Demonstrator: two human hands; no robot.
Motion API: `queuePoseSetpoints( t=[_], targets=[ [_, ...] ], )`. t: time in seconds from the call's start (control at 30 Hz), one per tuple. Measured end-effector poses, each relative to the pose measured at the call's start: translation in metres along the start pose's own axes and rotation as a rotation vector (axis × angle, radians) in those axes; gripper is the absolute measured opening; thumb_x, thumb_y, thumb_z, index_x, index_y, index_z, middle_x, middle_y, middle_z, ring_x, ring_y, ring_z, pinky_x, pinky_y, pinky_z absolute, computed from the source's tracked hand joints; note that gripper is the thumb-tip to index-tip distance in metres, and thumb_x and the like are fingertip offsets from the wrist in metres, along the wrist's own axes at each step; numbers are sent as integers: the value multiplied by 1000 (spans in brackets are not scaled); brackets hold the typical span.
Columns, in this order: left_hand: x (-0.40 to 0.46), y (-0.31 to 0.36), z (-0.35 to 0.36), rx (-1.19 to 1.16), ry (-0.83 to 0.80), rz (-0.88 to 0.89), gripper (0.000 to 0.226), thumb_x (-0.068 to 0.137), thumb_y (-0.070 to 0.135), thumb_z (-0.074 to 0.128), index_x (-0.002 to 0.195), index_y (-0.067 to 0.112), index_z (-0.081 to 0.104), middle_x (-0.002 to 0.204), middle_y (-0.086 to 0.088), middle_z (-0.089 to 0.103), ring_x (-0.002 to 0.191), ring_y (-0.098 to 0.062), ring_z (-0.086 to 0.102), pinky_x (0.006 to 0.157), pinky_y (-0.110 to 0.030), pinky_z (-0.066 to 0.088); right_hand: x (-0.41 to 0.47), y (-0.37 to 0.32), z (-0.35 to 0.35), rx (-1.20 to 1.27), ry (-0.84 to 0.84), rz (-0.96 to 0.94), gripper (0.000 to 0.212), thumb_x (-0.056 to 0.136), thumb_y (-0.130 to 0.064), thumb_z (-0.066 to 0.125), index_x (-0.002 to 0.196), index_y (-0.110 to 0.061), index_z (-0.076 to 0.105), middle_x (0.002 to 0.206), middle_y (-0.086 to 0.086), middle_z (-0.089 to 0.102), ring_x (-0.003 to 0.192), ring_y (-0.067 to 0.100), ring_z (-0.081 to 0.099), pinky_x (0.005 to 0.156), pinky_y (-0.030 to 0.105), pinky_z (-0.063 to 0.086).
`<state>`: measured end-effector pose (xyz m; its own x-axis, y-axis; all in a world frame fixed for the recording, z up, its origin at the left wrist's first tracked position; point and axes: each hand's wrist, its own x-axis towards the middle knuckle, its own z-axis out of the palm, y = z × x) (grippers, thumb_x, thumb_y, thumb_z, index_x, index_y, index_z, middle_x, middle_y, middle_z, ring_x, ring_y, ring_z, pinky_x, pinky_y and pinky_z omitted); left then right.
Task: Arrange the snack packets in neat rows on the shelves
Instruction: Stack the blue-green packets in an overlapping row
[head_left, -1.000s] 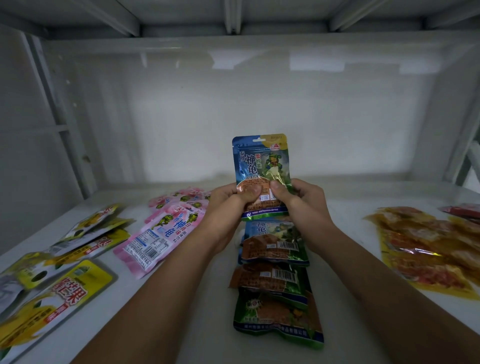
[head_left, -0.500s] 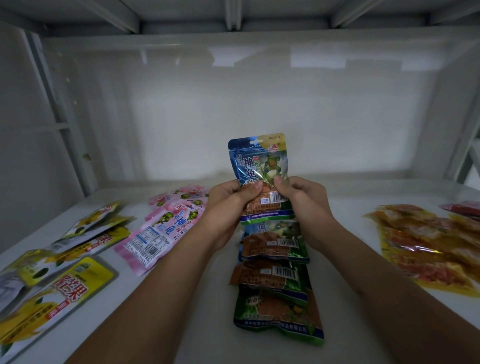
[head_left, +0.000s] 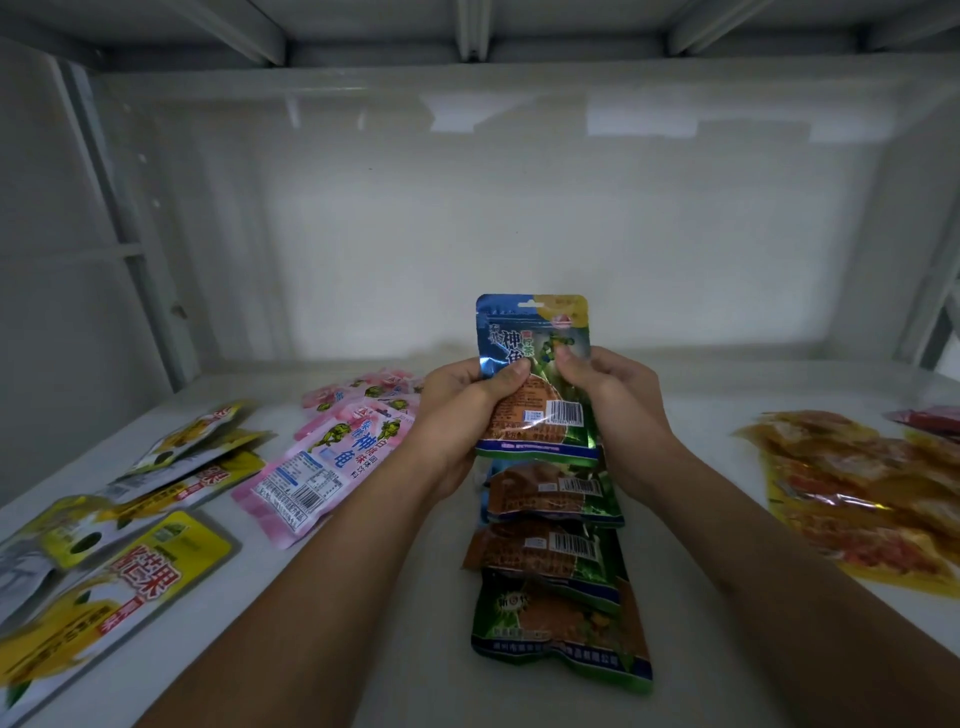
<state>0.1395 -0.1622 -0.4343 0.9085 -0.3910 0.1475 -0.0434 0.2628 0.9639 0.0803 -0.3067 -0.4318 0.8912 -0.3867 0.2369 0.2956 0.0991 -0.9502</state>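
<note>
**Adding one more packet to the middle row**

I held a blue packet (head_left: 535, 374) upright above the shelf (head_left: 405, 649), with both hands. My left hand (head_left: 462, 410) had its grip closed on the left edge, the thumb pressed on the front, and my right hand (head_left: 605, 400) pinched the right edge in the same way. The packet was at the far end of the green row (head_left: 556, 566), just over it; I could not tell if its lower edge touched the packet below.

Its long axis stood almost vertical, a little tilted, with the top seal pointing up toward the back wall and the barcode end pointing down to me. The printed face looked at me.

I judged the step to be the placing of this packet as the next one in the row, which ran from near to far and overlapped like tiles. The next move, I think, called for laying it down flat, the lower edge on the packet before it, in line with the others. The pink packets (head_left: 332, 457) lay to the left, the yellow packets (head_left: 104, 582) farther left and nearer, and the orange packets (head_left: 862, 493) to the right.
</note>
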Motion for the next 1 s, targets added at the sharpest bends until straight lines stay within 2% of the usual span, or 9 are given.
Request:
queuePoseSetpoints(
  t=[0.1,0.3,0.53,0.67,0.77,0.87,1.0],
  targets=[
    [0,1,0,-11,13,-16,21,98,15,71,108,-3,73,99,-19,76,86,-34,74,79,-42,61,-1,3,1,-15,6,-4,19,100,-21,69,103,-4,76,89,15,79,76,29,78,64,36,63],
    [-3,3,-2,7,-1,10,16,98,22,72,97,6,75,92,-16,78,78,-29,75,66,-34,63,-2,2,3,-46,-16,-5,18,100,-20,69,100,-3,74,83,12,79,69,24,77,55,29,59],
    [-5,2,2,78,14,25,16,96,19,75,93,3,75,83,-13,77,65,-23,72,58,-30,60,-1,-1,1,-23,6,-58,19,100,-24,68,103,-7,78,91,12,80,77,26,78,64,34,63],
    [-3,2,1,17,9,43,25,101,22,68,109,0,76,102,-17,79,86,-31,75,81,-41,61,0,4,2,-64,16,-60,23,100,-24,69,97,-3,77,89,13,80,78,28,78,70,39,63],
    [-2,3,1,14,23,81,24,103,19,64,113,0,76,104,-17,79,86,-25,75,78,-36,61,-2,6,3,-83,-8,-63,24,99,-26,71,94,-3,77,89,15,79,79,31,78,73,41,63],
    [-1,1,0,42,34,105,25,102,20,66,111,-1,76,102,-18,79,83,-23,75,76,-33,61,-4,2,2,-49,-13,-51,25,99,-25,70,98,0,76,89,16,79,76,29,77,69,38,63],
    [-2,1,3,59,22,99,22,100,21,69,106,2,78,102,-18,80,83,-24,75,76,-33,59,-4,-4,3,40,12,-36,17,101,-18,67,108,-5,75,93,14,80,78,29,78,64,35,63]
  ],
)
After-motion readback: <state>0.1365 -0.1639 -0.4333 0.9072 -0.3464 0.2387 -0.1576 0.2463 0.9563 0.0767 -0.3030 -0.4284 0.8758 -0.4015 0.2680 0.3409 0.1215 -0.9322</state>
